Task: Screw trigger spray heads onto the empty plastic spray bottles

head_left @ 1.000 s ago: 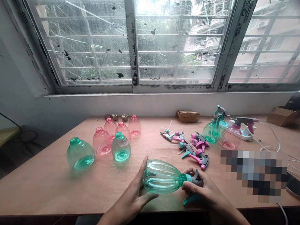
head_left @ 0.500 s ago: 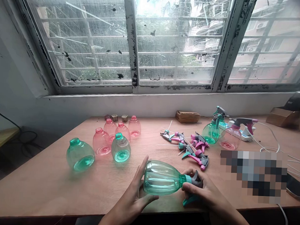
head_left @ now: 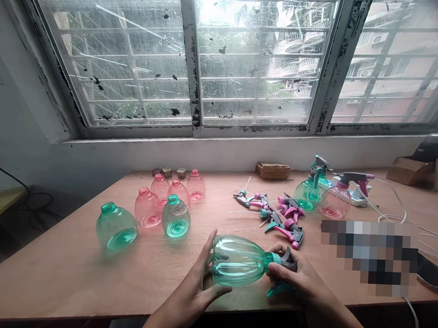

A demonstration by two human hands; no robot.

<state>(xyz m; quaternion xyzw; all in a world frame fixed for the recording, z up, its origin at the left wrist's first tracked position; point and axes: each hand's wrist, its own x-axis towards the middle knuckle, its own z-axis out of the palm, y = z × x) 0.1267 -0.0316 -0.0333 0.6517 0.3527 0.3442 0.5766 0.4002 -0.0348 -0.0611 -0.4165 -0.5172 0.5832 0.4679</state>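
A green clear spray bottle lies sideways in the air above the table's front edge, its base to the left. My right hand is closed round its neck, thumb against the light-teal collar. The grey and teal trigger head is on the neck, partly covered by the fingers. Around the base, my left hand is open, fingers stretched up and thumb apart below the bottle. Whether its fingers touch the base I cannot tell.
Two green bottles and several pink bottles without heads stand left. Loose spray heads lie behind my hands. Bottles with heads, a power strip and cables are at right. A brown package lies by the wall.
The bottle has shifted slightly right and down, away from my left palm. My right hand still grips the neck. The other things stay in place.
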